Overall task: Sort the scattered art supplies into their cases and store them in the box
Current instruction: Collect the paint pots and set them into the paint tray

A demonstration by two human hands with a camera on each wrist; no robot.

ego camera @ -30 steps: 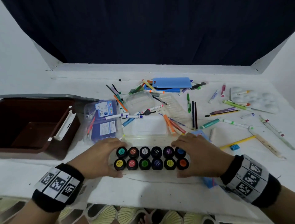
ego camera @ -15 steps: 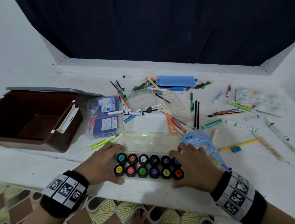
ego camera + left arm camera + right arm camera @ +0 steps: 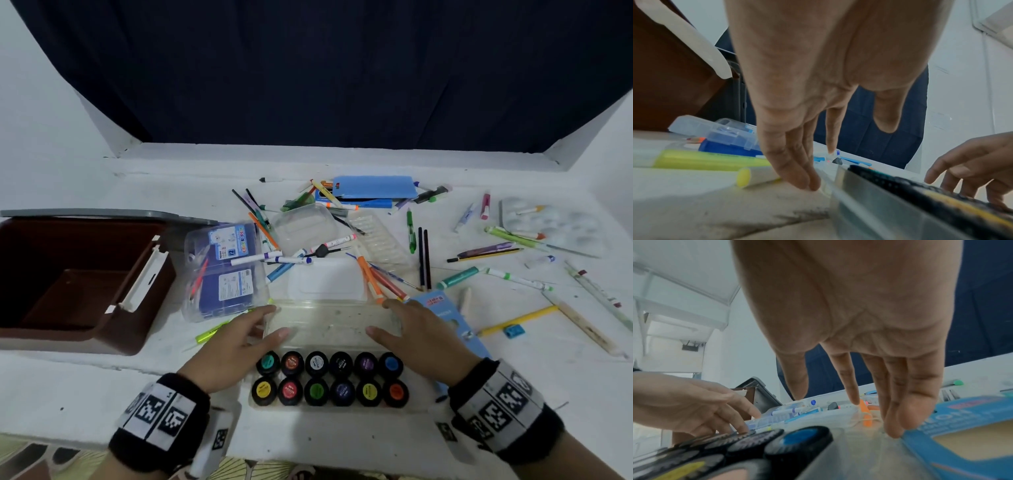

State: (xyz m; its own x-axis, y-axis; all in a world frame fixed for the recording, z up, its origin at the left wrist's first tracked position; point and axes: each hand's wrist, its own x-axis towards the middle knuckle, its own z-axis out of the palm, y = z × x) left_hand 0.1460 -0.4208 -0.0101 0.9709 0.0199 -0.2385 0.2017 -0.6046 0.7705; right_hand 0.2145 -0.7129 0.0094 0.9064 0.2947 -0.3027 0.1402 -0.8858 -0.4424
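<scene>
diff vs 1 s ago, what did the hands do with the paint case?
Both hands left the ends of the paint-pot tray and moved up to the open clear lid behind the pots. The left hand now touches its left edge, the right hand its right, fingers straight, gripping nothing. The case sits closer to the near table edge than before. The twelve pots, brown box and scattered pens are unchanged.
</scene>
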